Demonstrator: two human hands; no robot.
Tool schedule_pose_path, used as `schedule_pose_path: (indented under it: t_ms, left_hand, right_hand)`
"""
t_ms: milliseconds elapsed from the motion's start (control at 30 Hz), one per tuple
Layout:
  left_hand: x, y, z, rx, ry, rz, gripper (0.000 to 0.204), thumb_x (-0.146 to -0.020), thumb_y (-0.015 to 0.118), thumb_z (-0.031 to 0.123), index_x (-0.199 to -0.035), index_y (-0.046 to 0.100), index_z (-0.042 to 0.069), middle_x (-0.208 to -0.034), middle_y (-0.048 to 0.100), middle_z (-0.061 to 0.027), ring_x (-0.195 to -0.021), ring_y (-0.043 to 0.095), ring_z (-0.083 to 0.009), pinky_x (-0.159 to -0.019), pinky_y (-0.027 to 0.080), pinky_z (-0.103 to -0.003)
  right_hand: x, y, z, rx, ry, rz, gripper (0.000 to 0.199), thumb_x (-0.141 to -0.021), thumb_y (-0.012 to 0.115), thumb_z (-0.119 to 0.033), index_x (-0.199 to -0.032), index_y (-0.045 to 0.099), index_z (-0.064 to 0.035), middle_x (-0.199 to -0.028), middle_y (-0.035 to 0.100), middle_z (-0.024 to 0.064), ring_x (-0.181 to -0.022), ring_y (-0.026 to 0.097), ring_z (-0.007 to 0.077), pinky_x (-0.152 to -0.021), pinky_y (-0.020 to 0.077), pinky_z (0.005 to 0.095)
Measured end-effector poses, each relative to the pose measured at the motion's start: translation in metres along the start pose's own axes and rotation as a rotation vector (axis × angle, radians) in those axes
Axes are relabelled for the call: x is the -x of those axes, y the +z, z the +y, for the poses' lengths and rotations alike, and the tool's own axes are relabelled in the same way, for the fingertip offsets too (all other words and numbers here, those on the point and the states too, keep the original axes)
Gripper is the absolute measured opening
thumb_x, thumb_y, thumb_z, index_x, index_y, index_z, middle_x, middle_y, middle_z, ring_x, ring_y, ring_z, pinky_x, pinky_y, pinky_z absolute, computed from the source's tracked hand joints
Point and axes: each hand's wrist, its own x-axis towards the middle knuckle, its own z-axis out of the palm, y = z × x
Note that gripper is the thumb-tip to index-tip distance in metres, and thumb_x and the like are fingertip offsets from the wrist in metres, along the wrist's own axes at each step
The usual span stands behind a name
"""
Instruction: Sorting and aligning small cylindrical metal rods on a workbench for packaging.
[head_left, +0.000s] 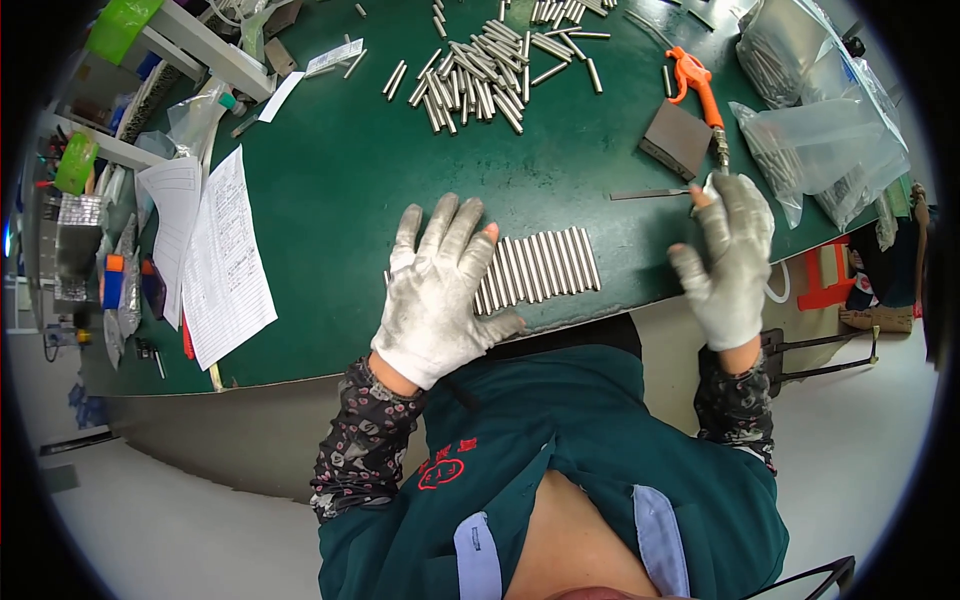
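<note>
My left hand point(435, 285), in a pale grey work glove with a bare fingertip, lies flat with fingers spread over the left end of a row of metal pins point(540, 266). The pins sit side by side near the table's front edge; those under the palm are hidden. Off to the right, my right hand point(730, 260), also gloved, has its thumb and fingers apart. Its fingertips are at the end of a thin flat file point(648, 194); whether they touch it I cannot tell. Just beyond is an orange air blow gun point(697, 85).
A loose heap of metal pins point(475, 75) covers the far middle of the green table point(330, 200). A dark grey block point(676, 139) lies near the blow gun. Plastic bags of pins point(810, 140) stand far right. Written sheets point(230, 265) and a white rack point(200, 45) are at left.
</note>
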Motion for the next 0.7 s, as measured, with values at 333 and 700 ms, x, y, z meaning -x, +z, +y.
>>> schedule_pose_path:
  t_ms: [333, 700]
  left_hand:
    - [-0.002, 0.009, -0.002, 0.007, -0.006, 0.02, 0.064, -0.059, 0.075, 0.036, -0.11, 0.056, 0.003, -0.125, 0.047, -0.0141, -0.124, 0.038, -0.032, -0.105, 0.024, -0.051]
    - [0.0, 0.01, -0.004, -0.008, 0.008, 0.022, 0.062, -0.061, 0.073, 0.036, -0.11, 0.055, 0.003, -0.125, 0.048, -0.0129, -0.123, 0.039, -0.0307, -0.105, 0.024, -0.05]
  right_hand:
    - [0.007, 0.019, 0.046, 0.271, 0.205, -0.076, 0.025, -0.072, 0.068, -0.022, -0.093, 0.064, -0.0092, -0.103, 0.058, 0.0075, -0.1, 0.052, 0.0266, -0.086, 0.0378, 0.0417]
    - [0.005, 0.024, 0.1, -1.159, 0.763, 0.232, 0.033, -0.084, 0.06, -0.01, -0.112, 0.055, 0.0067, -0.105, 0.06, 0.0095, -0.093, 0.057, 0.0137, -0.081, 0.0451, 0.0237]
